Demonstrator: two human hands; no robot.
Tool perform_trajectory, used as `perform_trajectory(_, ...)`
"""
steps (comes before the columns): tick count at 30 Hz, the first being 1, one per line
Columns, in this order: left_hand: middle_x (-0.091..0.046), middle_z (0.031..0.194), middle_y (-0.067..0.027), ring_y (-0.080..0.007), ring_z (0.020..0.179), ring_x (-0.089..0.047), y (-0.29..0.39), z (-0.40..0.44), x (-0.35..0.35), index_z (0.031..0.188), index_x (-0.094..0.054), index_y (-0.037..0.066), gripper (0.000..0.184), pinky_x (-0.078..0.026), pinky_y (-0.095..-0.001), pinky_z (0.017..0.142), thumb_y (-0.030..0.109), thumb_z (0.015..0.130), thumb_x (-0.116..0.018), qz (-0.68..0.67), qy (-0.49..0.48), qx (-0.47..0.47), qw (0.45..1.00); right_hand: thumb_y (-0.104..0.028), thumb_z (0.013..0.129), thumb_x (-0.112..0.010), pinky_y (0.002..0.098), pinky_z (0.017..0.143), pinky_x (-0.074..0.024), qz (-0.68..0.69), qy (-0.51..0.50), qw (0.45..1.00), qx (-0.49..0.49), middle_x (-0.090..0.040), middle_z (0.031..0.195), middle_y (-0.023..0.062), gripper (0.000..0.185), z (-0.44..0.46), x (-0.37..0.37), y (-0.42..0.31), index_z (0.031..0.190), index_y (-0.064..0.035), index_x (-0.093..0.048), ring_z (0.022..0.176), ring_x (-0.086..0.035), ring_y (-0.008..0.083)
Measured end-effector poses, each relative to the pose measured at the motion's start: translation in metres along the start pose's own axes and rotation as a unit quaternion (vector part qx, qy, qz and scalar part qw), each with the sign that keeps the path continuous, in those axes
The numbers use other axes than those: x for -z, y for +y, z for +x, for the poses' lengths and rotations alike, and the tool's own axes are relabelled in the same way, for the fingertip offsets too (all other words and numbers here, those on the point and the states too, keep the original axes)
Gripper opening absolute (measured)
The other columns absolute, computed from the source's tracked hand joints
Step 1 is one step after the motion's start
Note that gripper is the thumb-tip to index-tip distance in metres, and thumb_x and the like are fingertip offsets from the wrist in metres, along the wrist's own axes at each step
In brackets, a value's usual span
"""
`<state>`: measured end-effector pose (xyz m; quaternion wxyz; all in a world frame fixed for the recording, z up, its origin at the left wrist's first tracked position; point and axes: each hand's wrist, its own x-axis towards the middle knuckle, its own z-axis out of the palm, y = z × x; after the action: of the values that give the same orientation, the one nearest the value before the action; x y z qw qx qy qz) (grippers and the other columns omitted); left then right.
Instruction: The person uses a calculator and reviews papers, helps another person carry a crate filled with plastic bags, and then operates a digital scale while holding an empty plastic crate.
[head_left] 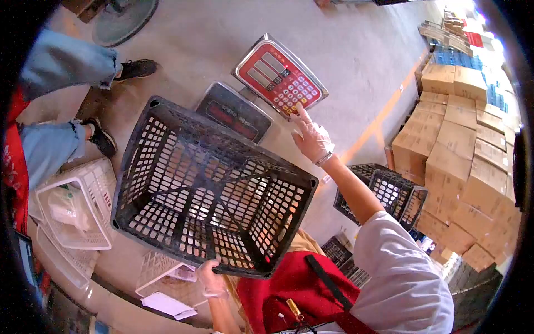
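Observation:
A black perforated plastic crate (192, 186) is tilted in front of me, with nothing inside it. My left hand (211, 281), in a clear glove, is closed on the crate's near rim. My right hand (312, 140), also gloved, reaches past the crate with a finger stretched out onto the lower keys of the scale's red keypad panel (281, 78). It holds nothing. The scale's dark platform (232, 114) lies beside the panel, partly hidden behind the crate's far edge.
Another person's legs in jeans (69, 61) stand at the left. White plastic baskets (105, 192) sit below them, one holding a plastic bag. More black crates (384, 192) are at the right, near stacked cardboard boxes (450, 150). A round base (125, 25) stands at the top left.

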<state>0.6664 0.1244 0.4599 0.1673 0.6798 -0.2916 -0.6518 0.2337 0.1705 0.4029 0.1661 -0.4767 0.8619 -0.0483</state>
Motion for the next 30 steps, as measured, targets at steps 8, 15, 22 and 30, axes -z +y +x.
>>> perform_trajectory(8, -0.057, 0.097, -0.0082, -0.0216, 0.080, -0.057, -0.007, 0.004, 0.005, 0.107, -0.052, 0.001, 0.052, -0.050, -0.0310, 0.069, -0.006, 0.056, -0.047, -0.129, 0.063, 0.102, 0.984, -0.019, 0.077, -0.058, 0.0469, 0.072, -0.0495, -0.042, -0.065, 0.996, -0.048, -0.028, 0.141, 0.0156, 0.041, 0.017, 0.002, 0.004, 0.116, -0.0069, -0.049, 0.082, -0.061, 0.0351)
perform_trajectory(15, -0.059, 0.093, -0.0096, -0.0213, 0.081, -0.057, -0.034, 0.008, 0.027, 0.090, -0.058, -0.002, 0.032, -0.051, -0.0318, 0.069, -0.002, 0.059, -0.050, -0.075, 0.020, 0.045, 0.996, -0.020, 0.082, -0.055, 0.0445, 0.076, -0.0476, 0.001, -0.041, 0.998, -0.057, -0.036, 0.137, 0.0146, 0.034, 0.017, 0.008, -0.013, 0.114, -0.0080, -0.049, 0.088, -0.060, 0.0356)
perform_trajectory(22, -0.060, 0.096, -0.0094, -0.0213, 0.084, -0.059, -0.026, 0.010, 0.020, 0.095, -0.059, -0.004, 0.038, -0.051, -0.0325, 0.073, -0.002, 0.058, -0.053, -0.129, 0.041, 0.096, 0.986, -0.030, 0.088, -0.054, 0.0342, 0.091, -0.0419, 0.366, -0.059, 0.897, -0.242, -0.049, 0.127, 0.0137, 0.043, -0.059, 0.009, -0.017, 0.121, -0.0022, -0.048, 0.111, -0.051, 0.0239)
perform_trajectory(30, -0.051, 0.116, -0.0091, -0.0219, 0.100, -0.054, -0.004, -0.004, 0.007, 0.124, -0.043, 0.000, 0.069, -0.048, -0.0303, 0.073, -0.007, 0.055, -0.048, -0.180, -0.013, 0.075, 0.981, -0.052, 0.076, -0.062, 0.0479, 0.095, -0.0341, 0.557, -0.200, 0.663, -0.459, -0.036, 0.136, 0.0131, 0.082, -0.174, 0.009, -0.021, 0.138, -0.0099, -0.029, 0.126, -0.033, 0.0302)
